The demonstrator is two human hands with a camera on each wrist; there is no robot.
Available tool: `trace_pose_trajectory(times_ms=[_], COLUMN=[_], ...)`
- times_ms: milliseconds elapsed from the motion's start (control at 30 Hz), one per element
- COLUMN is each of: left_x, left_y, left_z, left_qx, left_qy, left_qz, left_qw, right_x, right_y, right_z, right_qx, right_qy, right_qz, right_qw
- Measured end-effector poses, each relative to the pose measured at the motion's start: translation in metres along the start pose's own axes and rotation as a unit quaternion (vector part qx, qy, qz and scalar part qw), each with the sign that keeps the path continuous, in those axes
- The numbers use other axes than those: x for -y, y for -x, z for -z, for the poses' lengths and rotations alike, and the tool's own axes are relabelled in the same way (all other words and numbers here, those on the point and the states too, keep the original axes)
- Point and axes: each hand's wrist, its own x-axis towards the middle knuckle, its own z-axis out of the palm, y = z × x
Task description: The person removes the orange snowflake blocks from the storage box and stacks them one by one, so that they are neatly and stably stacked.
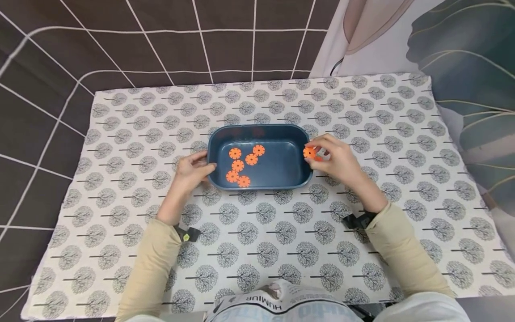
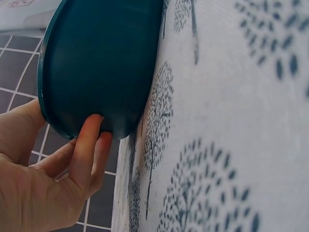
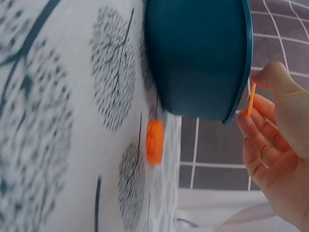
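Note:
A dark blue-green oblong tub (image 1: 277, 172) stands on the patterned cloth, with several notched orange discs (image 1: 238, 165) lying flat in its left half. The left hand (image 1: 190, 172) grips the tub's left end, thumb at the rim; in the left wrist view the fingers of that hand (image 2: 63, 169) touch the outer wall of the tub (image 2: 101, 63). Between thumb and fingertips the right hand (image 1: 335, 161) pinches one orange disc (image 1: 309, 152) at the right rim. The right wrist view shows this disc (image 3: 251, 99) edge-on in the right hand (image 3: 277, 130), beside the tub (image 3: 203, 58).
Another orange piece (image 3: 154, 142) lies on the cloth just outside the tub's right end, partly hidden by the right hand in the head view. A tree-print cloth (image 1: 265, 255) covers the table. Dark cloth with white lines (image 1: 225, 49) hangs behind, with a pale curtain at the right.

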Motion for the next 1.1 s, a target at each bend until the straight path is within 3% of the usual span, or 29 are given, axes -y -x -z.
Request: trace_pose_trajectory(times_ms=[200,467,1100], left_x=[-0.001,0.0,0.002], left_y=[0.0,0.0,0.0], left_z=[0.002,0.003,0.002], left_qx=[0.003,0.003,0.003], left_qy=[-0.001,-0.001,-0.002], left_qz=[-0.004,-0.008,-0.011], left_qw=[1.0,1.0,0.9999], right_x=[-0.01,-0.019,-0.035], right_y=[0.009,0.018,0.022], right_z=[0.013,0.018,0.005], right_qx=[-0.001,0.006,0.108], right_qy=[0.017,0.026,0.058], right_qz=[-0.036,-0.036,-0.052], right_qw=[0.9992,0.999,0.9911])
